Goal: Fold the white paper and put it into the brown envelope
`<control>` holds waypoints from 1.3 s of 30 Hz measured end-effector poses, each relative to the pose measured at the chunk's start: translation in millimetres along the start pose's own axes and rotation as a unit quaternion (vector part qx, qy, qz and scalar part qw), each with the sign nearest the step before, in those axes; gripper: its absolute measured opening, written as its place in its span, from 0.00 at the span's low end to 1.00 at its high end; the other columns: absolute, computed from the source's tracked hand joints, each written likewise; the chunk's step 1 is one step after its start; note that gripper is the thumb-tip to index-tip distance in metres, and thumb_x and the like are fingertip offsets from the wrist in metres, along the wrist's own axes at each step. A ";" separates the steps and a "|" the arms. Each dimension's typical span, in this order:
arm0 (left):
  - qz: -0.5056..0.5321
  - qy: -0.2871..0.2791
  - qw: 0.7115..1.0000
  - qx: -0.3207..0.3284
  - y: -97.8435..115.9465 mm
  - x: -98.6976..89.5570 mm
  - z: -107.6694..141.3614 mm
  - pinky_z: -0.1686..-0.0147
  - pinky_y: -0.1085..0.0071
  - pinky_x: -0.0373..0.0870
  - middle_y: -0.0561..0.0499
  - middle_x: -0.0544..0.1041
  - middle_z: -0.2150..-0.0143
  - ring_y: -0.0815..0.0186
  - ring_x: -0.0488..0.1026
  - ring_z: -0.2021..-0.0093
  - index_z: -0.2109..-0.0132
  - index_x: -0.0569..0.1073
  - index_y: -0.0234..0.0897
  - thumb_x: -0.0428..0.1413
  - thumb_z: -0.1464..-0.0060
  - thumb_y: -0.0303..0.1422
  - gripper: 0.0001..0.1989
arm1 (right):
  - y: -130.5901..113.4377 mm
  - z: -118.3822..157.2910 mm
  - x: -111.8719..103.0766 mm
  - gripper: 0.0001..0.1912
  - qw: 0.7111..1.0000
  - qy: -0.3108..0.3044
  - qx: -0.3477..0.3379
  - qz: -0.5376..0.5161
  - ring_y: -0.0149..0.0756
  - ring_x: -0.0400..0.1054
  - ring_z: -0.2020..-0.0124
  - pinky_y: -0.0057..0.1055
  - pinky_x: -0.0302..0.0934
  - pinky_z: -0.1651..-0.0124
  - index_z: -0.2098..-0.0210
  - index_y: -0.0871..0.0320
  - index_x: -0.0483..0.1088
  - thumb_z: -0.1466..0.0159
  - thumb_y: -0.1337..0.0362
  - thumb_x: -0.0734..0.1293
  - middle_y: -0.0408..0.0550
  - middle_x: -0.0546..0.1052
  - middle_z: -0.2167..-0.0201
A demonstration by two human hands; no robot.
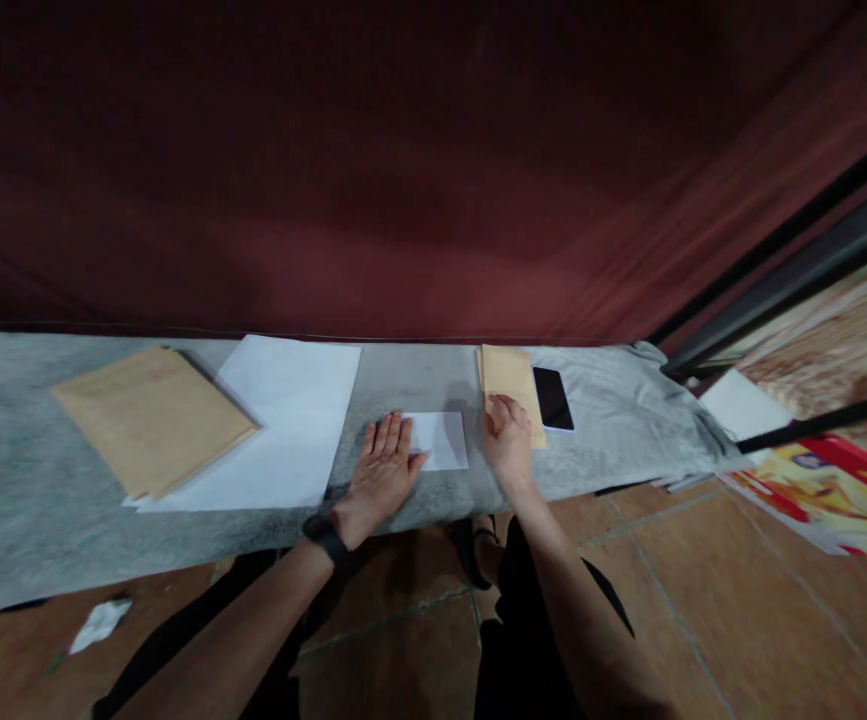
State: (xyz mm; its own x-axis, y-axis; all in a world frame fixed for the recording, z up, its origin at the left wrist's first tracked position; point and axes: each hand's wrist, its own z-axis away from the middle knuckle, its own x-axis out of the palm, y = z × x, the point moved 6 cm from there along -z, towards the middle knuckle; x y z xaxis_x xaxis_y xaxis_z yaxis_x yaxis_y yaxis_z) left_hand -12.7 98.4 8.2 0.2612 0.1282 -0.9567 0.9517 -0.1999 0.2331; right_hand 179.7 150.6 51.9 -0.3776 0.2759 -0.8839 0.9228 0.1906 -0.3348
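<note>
Head view: white paper (pixel 440 440) laid on grey cloth (pixel 418 375), left end pressed under flat, open left hand (pixel 382 472), seemingly for steadiness. Right hand (pixel 509 438) half-curled over brown envelopes (pixel 509 370), beside phone (pixel 553 398); grip cannot be told.

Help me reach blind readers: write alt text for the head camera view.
A person's left hand lies flat over the left end of a small white paper rectangle; the curled right hand rests on a narrow brown paper stack beside a black rectangular phone. Farther left, large brown paper pieces overlap big white sheets on grey fabric.
</note>
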 end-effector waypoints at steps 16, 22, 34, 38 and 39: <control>0.353 -0.031 0.930 -0.093 82.4 25.0 -67.4 0.55 0.68 0.73 0.43 0.81 0.53 0.63 0.78 0.55 0.45 0.75 0.34 0.50 0.37 0.31 0.17 | 117.2 14.5 -47.9 0.19 0.966 -0.044 0.251 0.041 0.41 0.73 0.52 0.30 0.64 0.52 0.46 0.59 0.75 0.31 0.64 0.59 0.57 0.77 0.53; 0.270 -0.078 0.946 -0.164 98.7 34.0 -103.5 0.62 0.72 0.68 0.45 0.83 0.60 0.63 0.78 0.60 0.57 0.80 0.35 0.54 0.39 0.36 0.12 | 124.2 18.8 -45.0 0.17 0.953 -0.109 0.275 0.071 0.39 0.76 0.56 0.28 0.65 0.56 0.49 0.56 0.76 0.29 0.62 0.59 0.54 0.78 0.52; 0.150 -0.118 0.963 -0.192 112.7 28.3 -98.4 0.66 0.69 0.63 0.44 0.83 0.59 0.58 0.78 0.58 0.59 0.79 0.40 0.52 0.38 0.40 0.13 | 120.6 20.3 -45.4 0.17 0.956 -0.124 0.253 0.080 0.43 0.77 0.56 0.32 0.67 0.55 0.52 0.60 0.76 0.28 0.65 0.57 0.58 0.81 0.58; 0.107 -0.111 0.975 -0.161 120.0 28.8 -91.1 0.65 0.69 0.62 0.44 0.82 0.56 0.58 0.78 0.56 0.57 0.78 0.40 0.49 0.36 0.38 0.13 | 120.1 24.3 -47.6 0.17 0.961 -0.120 0.235 0.086 0.42 0.77 0.56 0.31 0.67 0.55 0.54 0.61 0.76 0.28 0.65 0.57 0.58 0.81 0.58; 0.105 -0.110 0.975 -0.160 120.6 29.1 -89.9 0.65 0.69 0.62 0.44 0.82 0.56 0.58 0.78 0.56 0.57 0.78 0.40 0.50 0.36 0.38 0.13 | 120.3 25.4 -47.7 0.16 0.961 -0.123 0.233 0.087 0.42 0.77 0.57 0.31 0.67 0.55 0.54 0.60 0.77 0.28 0.65 0.57 0.58 0.80 0.57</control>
State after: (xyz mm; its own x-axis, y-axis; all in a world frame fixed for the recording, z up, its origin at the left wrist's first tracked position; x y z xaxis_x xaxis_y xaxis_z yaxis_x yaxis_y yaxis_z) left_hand 124.3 165.3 24.1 0.4484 -0.1021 -0.8880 0.8918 0.1178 0.4368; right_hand 310.7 136.5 45.6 -0.2379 0.0243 -0.9710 0.9258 -0.2967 -0.2342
